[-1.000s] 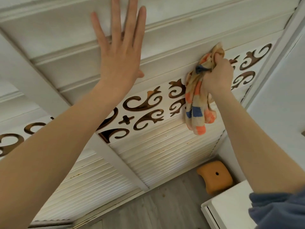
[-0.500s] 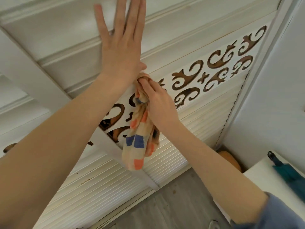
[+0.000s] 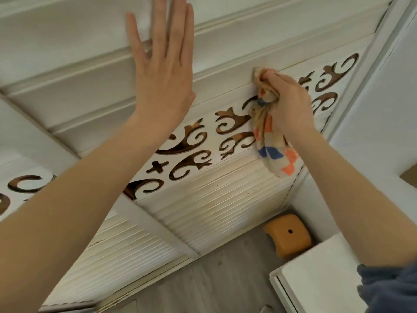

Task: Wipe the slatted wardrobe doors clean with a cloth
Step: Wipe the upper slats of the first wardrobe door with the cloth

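The cloth point(image 3: 272, 143), pale with orange and blue checks, is bunched at its top inside the right hand point(image 3: 291, 105), whose fingers are curled tight round it. The bunched end is pressed against the wardrobe door point(image 3: 214, 206) at the upper edge of the carved scroll band point(image 3: 191, 152), towards the door's right edge. The loose tail hangs down over the band's lower edge and onto the first of the fine slats below. Whether the fingertips themselves touch the wood is hard to tell, as the cloth covers them.

The left hand point(image 3: 162, 75) lies flat on the broad upper panels of the same door, fingers straight and close together with the thumb out to the side, holding nothing. It sits nearer the door's left edge, well apart from the right hand. Both forearms are bare, and a blue sleeve point(image 3: 388, 290) shows at the right elbow.

The scroll band has dark brown cut-outs in white wood and runs on across the neighbouring door point(image 3: 126, 251) to the left, which is slatted too. Some slats carry yellowish grime.

Below the doors is a grey wood-look floor point(image 3: 214, 281). An orange stool point(image 3: 287, 234) stands on it by the wardrobe's lower right corner, just beside a white cabinet top point(image 3: 320, 274).
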